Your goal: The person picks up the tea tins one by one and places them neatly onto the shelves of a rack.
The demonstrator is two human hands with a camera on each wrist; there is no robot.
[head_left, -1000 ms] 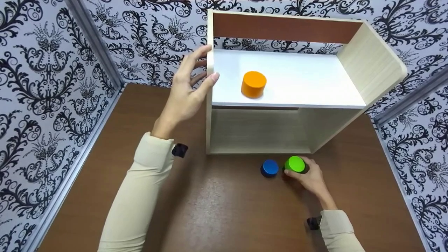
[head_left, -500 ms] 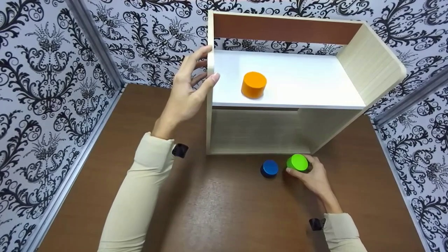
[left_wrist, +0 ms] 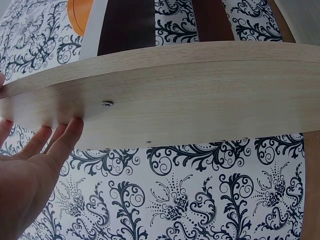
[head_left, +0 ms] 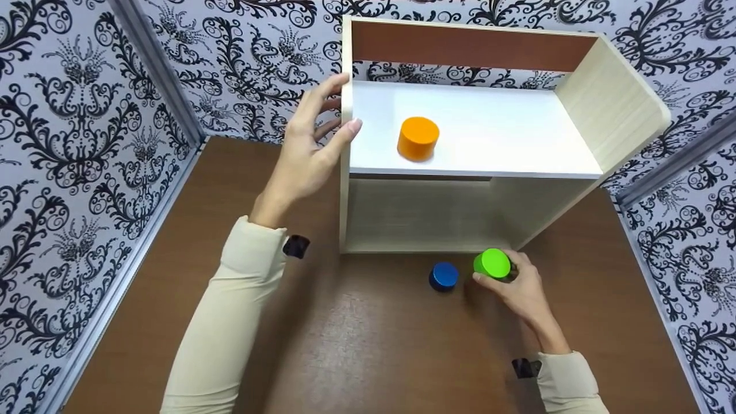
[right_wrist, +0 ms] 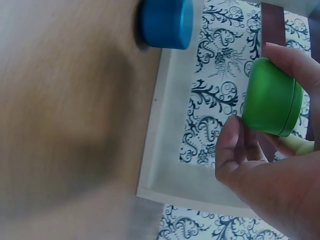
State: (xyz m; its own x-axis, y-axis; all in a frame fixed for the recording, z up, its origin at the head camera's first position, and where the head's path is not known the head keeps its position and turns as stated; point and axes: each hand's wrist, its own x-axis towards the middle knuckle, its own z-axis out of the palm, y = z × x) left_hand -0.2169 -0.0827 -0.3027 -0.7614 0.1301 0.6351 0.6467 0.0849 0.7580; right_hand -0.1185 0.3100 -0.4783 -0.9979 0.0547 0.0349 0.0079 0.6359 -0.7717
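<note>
My right hand holds a small round green tin between thumb and fingers. In the right wrist view the green tin shows a lid seam and hangs above the table. Left of it a similar blue tin stands on the table, just in front of a two-level wooden shelf. My left hand grips the shelf's left side panel, thumb at the front edge, fingertips against the outer face. The panel spans the left wrist view. An orange tin stands on the white upper board.
Brown wood-look table lies under everything. Patterned walls close in the back and both sides. The shelf's right side panel leans outward in the head view, and a brown strip crosses its top back.
The right hand has raised the green tin off the table and shifted it slightly right and toward the shelf. The left hand keeps its place on the panel.
</note>
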